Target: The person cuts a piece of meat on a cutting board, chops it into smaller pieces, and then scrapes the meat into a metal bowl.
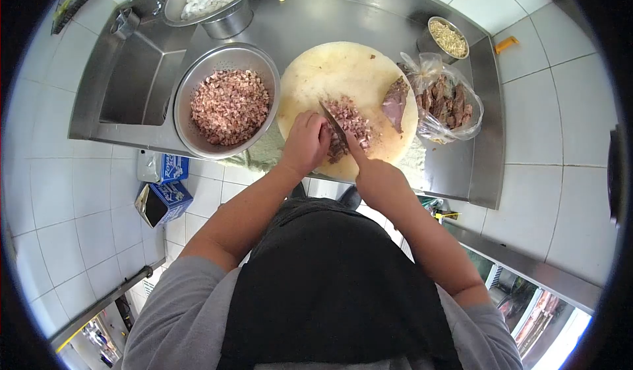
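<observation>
A knife is in my right hand, its forefinger stretched along the blade's spine. The blade points up and to the left across a heap of diced meat on the round cutting board. My left hand rests on the board just left of the blade, its fingers curled and closed. Whatever lies under those fingertips is hidden. Toward the board's right edge is a larger dark piece of meat, whole.
Left of the board stands a metal colander full of diced meat. On the right are a clear bag with meat strips and a metal pot of pale chopped bits. A bowl of white pieces stands behind, near the sink.
</observation>
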A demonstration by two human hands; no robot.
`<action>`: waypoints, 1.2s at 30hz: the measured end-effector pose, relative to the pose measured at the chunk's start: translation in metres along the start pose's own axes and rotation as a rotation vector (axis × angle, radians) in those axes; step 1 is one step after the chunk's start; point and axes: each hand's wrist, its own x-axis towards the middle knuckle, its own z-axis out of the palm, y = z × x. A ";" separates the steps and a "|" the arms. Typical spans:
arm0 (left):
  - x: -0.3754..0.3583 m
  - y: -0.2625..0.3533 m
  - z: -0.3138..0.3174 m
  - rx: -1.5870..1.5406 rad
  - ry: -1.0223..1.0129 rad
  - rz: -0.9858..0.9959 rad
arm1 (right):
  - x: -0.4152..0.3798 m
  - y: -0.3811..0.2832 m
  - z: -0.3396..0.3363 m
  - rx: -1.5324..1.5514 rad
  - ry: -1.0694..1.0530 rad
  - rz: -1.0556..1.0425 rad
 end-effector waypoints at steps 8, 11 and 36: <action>-0.001 -0.003 0.005 0.081 0.017 0.022 | 0.021 -0.001 0.041 0.040 -0.056 0.070; 0.000 -0.004 0.000 0.090 -0.079 0.003 | 0.034 0.011 0.051 0.037 0.122 -0.054; -0.008 -0.011 -0.003 0.088 -0.042 0.053 | -0.001 -0.001 0.034 -0.033 -0.125 0.044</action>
